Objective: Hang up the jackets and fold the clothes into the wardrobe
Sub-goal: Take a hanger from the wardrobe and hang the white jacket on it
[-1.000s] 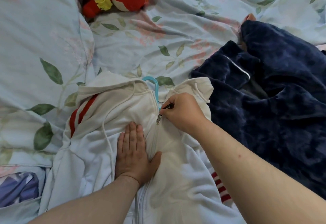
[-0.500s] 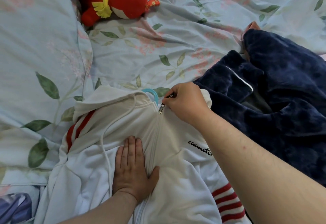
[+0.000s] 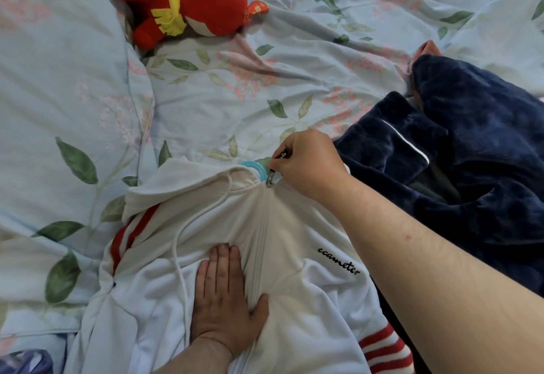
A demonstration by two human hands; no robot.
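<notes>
Zipping step: left hand (image 3: 225, 294) lies flat, pressing the white jacket (image 3: 294, 294) at the bed's (image 3: 206, 109) near edge; right hand (image 3: 306, 164) pinches the zipper pull (image 3: 270, 179) at the collar, beside the blue hanger hook (image 3: 252, 166). Next, probably: lift by the hook.

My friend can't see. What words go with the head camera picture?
A right hand pinches the zipper pull at the collar of a white jacket while the left hand presses its front flat. A navy garment and red plush toy lie on floral bedding.
</notes>
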